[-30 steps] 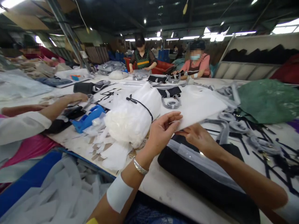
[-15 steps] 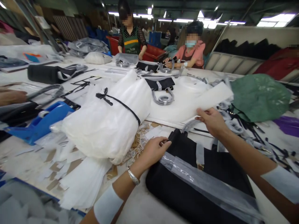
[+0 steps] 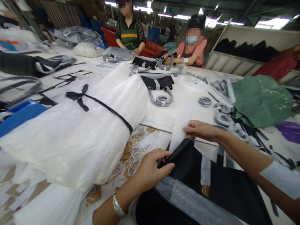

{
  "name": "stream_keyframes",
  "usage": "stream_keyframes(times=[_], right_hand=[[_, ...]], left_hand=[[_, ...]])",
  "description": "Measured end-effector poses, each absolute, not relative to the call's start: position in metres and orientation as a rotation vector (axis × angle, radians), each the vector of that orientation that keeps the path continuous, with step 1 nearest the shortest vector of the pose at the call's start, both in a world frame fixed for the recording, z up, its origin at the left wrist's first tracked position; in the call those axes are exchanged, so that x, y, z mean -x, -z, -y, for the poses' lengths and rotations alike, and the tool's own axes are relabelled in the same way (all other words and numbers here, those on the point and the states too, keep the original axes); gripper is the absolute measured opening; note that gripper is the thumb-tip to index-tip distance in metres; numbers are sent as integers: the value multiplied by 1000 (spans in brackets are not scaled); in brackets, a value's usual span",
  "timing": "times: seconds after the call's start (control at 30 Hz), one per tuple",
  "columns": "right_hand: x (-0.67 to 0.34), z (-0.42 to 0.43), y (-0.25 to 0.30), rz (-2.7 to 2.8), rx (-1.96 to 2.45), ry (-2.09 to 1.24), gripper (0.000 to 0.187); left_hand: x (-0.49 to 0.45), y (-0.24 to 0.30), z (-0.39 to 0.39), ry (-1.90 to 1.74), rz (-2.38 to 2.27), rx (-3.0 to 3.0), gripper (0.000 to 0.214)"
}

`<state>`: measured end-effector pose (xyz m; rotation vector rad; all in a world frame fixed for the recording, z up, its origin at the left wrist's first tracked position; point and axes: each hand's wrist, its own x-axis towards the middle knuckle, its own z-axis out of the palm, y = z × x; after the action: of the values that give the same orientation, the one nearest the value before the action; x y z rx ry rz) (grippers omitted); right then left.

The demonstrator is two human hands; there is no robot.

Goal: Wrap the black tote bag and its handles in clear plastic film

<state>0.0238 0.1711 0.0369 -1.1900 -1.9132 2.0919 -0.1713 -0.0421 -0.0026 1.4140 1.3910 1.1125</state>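
the work in hand looks like bringing a liner to a bag's mouth; the left hand point(image 3: 152, 167) has its fingers clamped on the top edge of the black bag point(image 3: 225, 187), which lies flat on the counter point(image 3: 281, 147) right in front of the person, and lifts that edge a little; the right hand point(image 3: 202, 130) pinches a white sheet point(image 3: 180, 128) between thumb and fingers, its lower end touching the raised edge; the next move, as i judge it, calls for the mouth to be held apart and the sheet kept flat and in line with the opening – a slack edge could catch it; a clear film strip point(image 3: 187, 200) lies across the bag's front; what is inside the bag cannot be seen; a tied white bundle point(image 3: 82, 134) sits just to the left; the green sack point(image 3: 262, 100) to the right bulges – contents hidden; the red bin point(image 3: 152, 47) by the co-workers is too far to tell.
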Motion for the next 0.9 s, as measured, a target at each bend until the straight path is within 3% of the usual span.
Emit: stream_keyframes(times=[0.17, 0.33, 0.43, 0.53, 0.6, 0.63, 0.77, 0.9], right_hand=[[-9, -161, -35, 2047, 1182, -2385, 31], [1, -158, -30, 2249, 1224, -2325, 34], [-1, -174, -40, 2574, 1312, -2031, 38], [0, -186, -57, 2833, 1356, -1142, 35], [6, -184, -65, 2862, 1103, -573, 30], [11, -180, -65, 2894, 890, -464, 29], [36, -163, -55, 3257, 240, -680, 37], [60, -163, -52, 3620, 276, -647, 29]], left_hand=[[168, 9, 41, -1154, -1395, -1417, 27], [166, 19, 39, -1177, -1425, -1415, 25], [169, 20, 38, -1153, -1425, -1446, 27], [172, 18, 38, -1128, -1420, -1459, 28], [173, 17, 39, -1128, -1414, -1470, 27], [172, 17, 39, -1136, -1410, -1479, 26], [168, 16, 38, -1192, -1409, -1520, 25], [172, 10, 48, -1198, -1461, -1513, 26]])
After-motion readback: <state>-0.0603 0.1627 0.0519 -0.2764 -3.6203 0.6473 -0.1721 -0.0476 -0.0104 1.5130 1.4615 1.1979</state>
